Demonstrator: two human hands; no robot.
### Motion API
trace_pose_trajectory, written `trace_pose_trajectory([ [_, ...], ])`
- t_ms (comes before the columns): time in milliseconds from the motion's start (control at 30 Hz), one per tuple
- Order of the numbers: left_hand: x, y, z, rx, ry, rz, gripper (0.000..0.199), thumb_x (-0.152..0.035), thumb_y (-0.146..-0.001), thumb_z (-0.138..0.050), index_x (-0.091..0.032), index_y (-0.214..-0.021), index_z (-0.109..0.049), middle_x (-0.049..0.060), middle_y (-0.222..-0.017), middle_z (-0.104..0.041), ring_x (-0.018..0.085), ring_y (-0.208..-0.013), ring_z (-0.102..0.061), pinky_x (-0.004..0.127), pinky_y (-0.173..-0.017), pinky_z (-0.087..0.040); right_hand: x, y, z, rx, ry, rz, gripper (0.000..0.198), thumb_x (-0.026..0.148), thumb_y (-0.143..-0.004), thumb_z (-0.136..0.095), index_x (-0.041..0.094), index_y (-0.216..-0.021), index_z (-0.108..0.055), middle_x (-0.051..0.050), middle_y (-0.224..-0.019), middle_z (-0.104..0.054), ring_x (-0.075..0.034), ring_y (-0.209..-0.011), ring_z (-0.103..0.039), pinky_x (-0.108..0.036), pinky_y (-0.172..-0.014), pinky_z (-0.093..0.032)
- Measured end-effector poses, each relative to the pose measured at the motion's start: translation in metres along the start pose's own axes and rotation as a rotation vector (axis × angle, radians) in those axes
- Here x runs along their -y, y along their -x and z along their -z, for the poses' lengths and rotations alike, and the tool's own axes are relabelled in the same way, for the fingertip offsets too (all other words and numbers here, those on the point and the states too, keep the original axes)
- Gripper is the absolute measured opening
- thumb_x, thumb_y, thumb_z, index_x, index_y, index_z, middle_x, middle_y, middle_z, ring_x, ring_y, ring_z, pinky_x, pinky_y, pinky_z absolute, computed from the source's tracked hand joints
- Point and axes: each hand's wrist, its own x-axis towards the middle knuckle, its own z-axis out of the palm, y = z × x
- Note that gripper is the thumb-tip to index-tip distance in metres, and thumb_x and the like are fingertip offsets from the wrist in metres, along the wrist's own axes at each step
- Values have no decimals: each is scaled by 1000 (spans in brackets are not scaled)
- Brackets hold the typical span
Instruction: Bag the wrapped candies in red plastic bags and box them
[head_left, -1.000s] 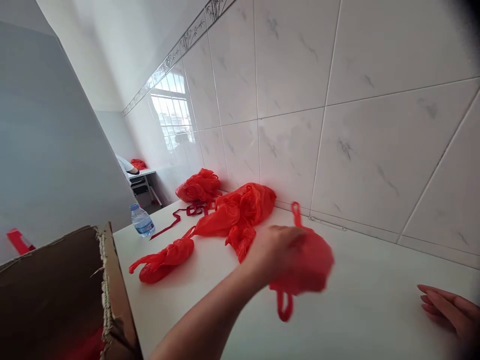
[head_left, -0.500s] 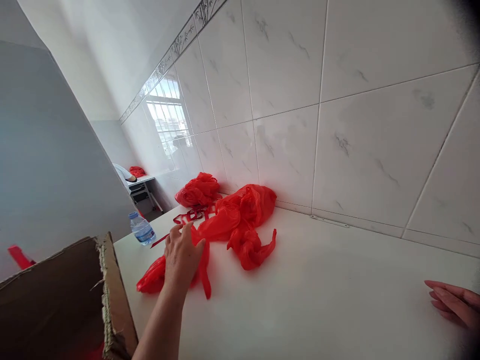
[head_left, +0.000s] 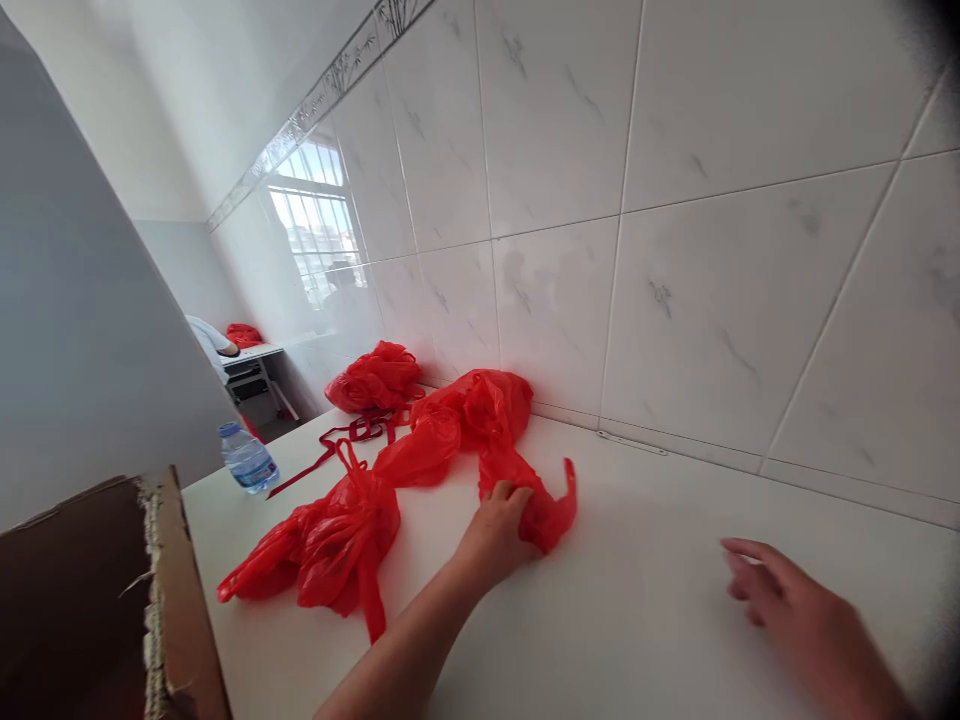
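White wall [head_left: 555, 140] of marbled tiles, a barred window reflected in its gloss; white table [head_left: 637, 610] along its foot. Left hand [head_left: 495, 525] is down at the table, fingers and thumb closed on a red bag [head_left: 551, 510]. Bag lies crumpled on the tabletop, one handle sticking up at its right end. Right hand [head_left: 795, 600], blurred, is empty, fingers loosely bent, well apart from the bag.

Just behind the bag, against the wall: a middle heap [head_left: 487, 400] of red plastic. Beyond that, a far heap [head_left: 375, 378], with dark red ribbon [head_left: 365, 430] tangled near it. Bottle [head_left: 249, 460] upright near the ribbon's loose end. A near pile [head_left: 337, 555], also red, lies between the left forearm and a torn-edged cardboard box [head_left: 191, 620]. In the background, a co-worker's pale sleeve [head_left: 206, 345] beside another table [head_left: 255, 352].
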Motion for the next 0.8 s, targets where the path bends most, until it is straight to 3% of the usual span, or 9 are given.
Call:
trace_pose_trajectory([
  [100,-36,0,-27,50,92,-156,56,-21,-60,-75,-25,-113,-58,6,-109,-57,23,-95,-55,34,-81,-48,49,28,-26,275,-226,-17,67,65,-77,-48,22,-128,-45,2,-64,-63,-16,-47,-53,-30,-52,-47],
  [167,-58,1,-41,80,162,-249,62,-26,-59,-78,-25,-116,-56,6,-107,-58,24,-94,-55,34,-78,-48,67,39,-36,317,-274,-7,62,59,-78,-51,23,-129,-42,2,-70,-64,-17,-54,-56,-29,-54,-47],
  [267,-76,-2,-52,85,178,-367,64,-31,-57,-80,-26,-116,-55,6,-106,-58,24,-93,-53,34,-76,-47,69,38,-32,270,-307,15,39,41,-78,-54,22,-112,-54,-2,-87,-67,-20,-76,-63,-30,-66,-49],
  [433,-57,-20,-48,-44,62,-353,13,-11,-74,-58,-20,-81,-63,4,-87,-59,18,-83,-53,29,-75,-44,40,15,-3,-1,-418,-125,36,29,-67,-56,19,-101,-62,-7,-100,-66,-22,-82,-62,-29,-60,-48],
  [633,-21,-34,-26,-183,47,-221,11,-15,-81,-51,-18,-72,-56,4,-79,-54,18,-77,-52,28,-70,-40,31,5,10,-72,-579,-178,27,27,-62,-57,15,-85,-66,-2,-65,-60,-15,-62,-55,-23,-50,-39],
  [800,-14,-34,-15,-281,35,-173,15,-16,-81,-49,-18,-67,-52,2,-76,-52,17,-74,-51,26,-66,-39,35,4,19,-130,-630,-152,31,31,-70,-58,17,-97,-66,4,-54,-51,-9,-49,-37,-21,-47,-29],
])
